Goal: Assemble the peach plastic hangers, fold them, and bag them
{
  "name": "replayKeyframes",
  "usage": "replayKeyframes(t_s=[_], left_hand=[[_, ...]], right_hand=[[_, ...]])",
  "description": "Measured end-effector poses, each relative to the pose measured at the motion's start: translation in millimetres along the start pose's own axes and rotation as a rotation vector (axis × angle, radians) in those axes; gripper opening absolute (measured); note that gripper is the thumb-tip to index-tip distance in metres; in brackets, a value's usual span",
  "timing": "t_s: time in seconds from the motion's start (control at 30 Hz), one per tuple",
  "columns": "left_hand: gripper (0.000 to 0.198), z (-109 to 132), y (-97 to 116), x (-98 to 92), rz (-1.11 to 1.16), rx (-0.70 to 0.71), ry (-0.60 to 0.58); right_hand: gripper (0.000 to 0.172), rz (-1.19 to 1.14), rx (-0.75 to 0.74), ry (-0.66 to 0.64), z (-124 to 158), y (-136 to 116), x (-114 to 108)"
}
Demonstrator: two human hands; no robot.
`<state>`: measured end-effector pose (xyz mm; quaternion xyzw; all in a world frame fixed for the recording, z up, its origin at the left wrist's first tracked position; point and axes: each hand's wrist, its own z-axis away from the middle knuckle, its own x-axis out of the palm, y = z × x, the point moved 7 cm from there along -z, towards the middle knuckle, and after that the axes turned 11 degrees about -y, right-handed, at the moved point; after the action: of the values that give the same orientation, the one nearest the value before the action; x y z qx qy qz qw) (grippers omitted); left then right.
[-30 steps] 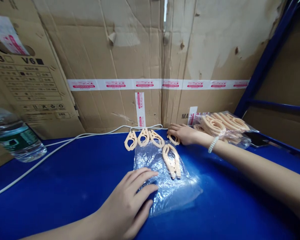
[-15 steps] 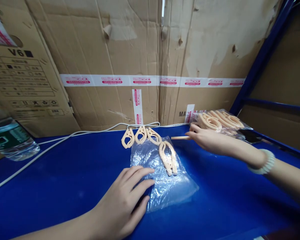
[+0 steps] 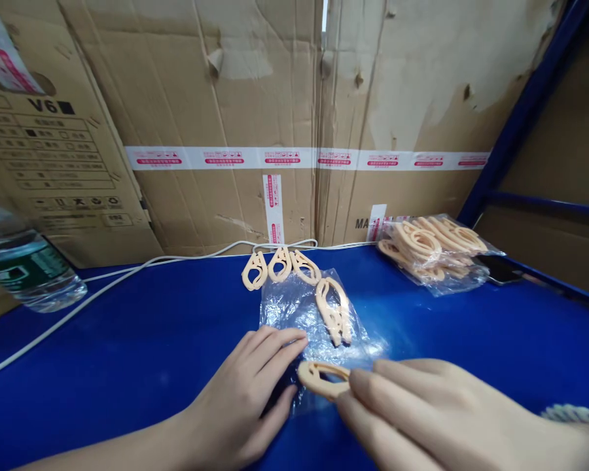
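Observation:
A clear plastic bag (image 3: 294,304) lies flat on the blue surface, with one beige folding hanger (image 3: 332,311) on or inside it; I cannot tell which. My left hand (image 3: 255,386) rests at the bag's left edge, fingers stretched out and thumb apart, fingertips touching the film. Pinched in my right hand (image 3: 412,405) is another beige folding hanger (image 3: 319,379), held over the near part of the bag; its far end is hidden by my fingers. Three more folding hangers (image 3: 279,265) sit in a row at the bag's far edge.
Bagged beige hangers (image 3: 432,245) are piled at the back right, beside a dark flat object (image 3: 500,269). A water bottle (image 3: 27,268) stands at the left. A white cable (image 3: 142,265) runs along the cardboard wall (image 3: 216,203). A blue frame post (image 3: 520,118) rises at the right.
My right hand has come from the back right pile toward me and left, bringing a hanger over the bag. My left hand has stayed at the bag's edge.

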<state>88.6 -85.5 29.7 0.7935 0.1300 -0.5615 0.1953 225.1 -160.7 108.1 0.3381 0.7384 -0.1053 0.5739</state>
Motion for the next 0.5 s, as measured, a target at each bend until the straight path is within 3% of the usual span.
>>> replayKeyframes(t_s=[0.07, 0.13, 0.33, 0.5], left_hand=[[0.05, -0.4, 1.6, -1.4, -0.008, 0.025, 0.0], [0.051, -1.3, 3.6, -3.1, -0.018, 0.049, 0.007], [0.054, -0.8, 3.3, -3.6, -0.018, 0.065, 0.038], [0.056, 1.3, -0.9, -2.6, 0.006, 0.032, 0.051]], right_hand=[[0.029, 0.062, -0.161, -0.085, -6.5, -12.3, 14.0], [0.032, 0.119, -0.232, -0.117, -13.4, -16.3, 28.2], [0.027, 0.27, -0.193, -0.058, -32.9, -15.1, 67.6], [0.027, 0.305, -0.181, -0.008, -41.6, -12.6, 84.2]])
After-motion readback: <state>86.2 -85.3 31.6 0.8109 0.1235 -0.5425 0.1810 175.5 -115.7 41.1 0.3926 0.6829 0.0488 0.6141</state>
